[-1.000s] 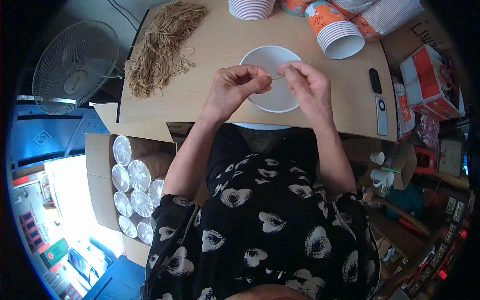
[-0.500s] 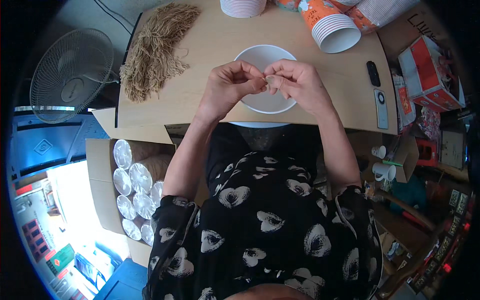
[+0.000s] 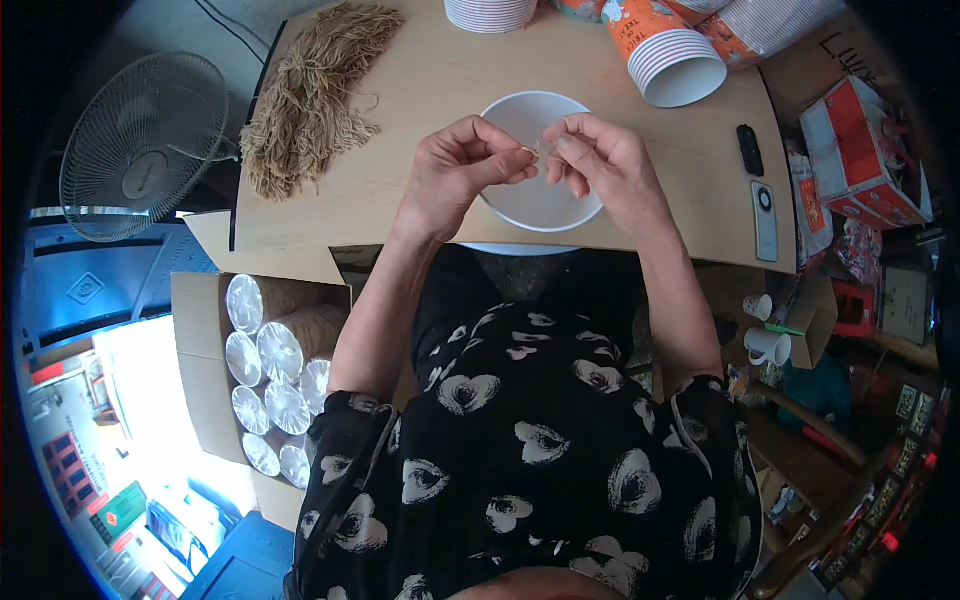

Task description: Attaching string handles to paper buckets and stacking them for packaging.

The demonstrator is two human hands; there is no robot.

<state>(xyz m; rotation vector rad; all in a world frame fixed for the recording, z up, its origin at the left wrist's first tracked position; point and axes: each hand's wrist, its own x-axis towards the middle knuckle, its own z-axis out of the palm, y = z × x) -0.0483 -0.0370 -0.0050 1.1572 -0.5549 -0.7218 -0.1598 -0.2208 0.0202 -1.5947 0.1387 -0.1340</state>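
My left hand [image 3: 462,170] is over the left rim of a white round bowl [image 3: 540,212], its thumb and index finger pinched on a small tan loop [image 3: 531,152]. The loop looks like string, but it is too small to be sure. To its right, my right hand [image 3: 602,165] hovers above the bowl with thumb and forefinger close together and the other fingers curled. Whatever they may hold is too fine to make out. A short gap separates the two hands. On the left of the table lies a thick bundle of tan strings [image 3: 318,100].
Stacked orange-and-white paper cups [image 3: 680,65] and a white stack [image 3: 490,12] stand at the far side. A black object [image 3: 748,150] and a grey phone-like device [image 3: 764,220] lie at right. A carton of wrapped cups [image 3: 285,350] and a fan [image 3: 145,150] are left.
My right hand has moved slightly right, away from the left. The fingertips met before and are now apart, and the small tan loop shows at my left fingertips.
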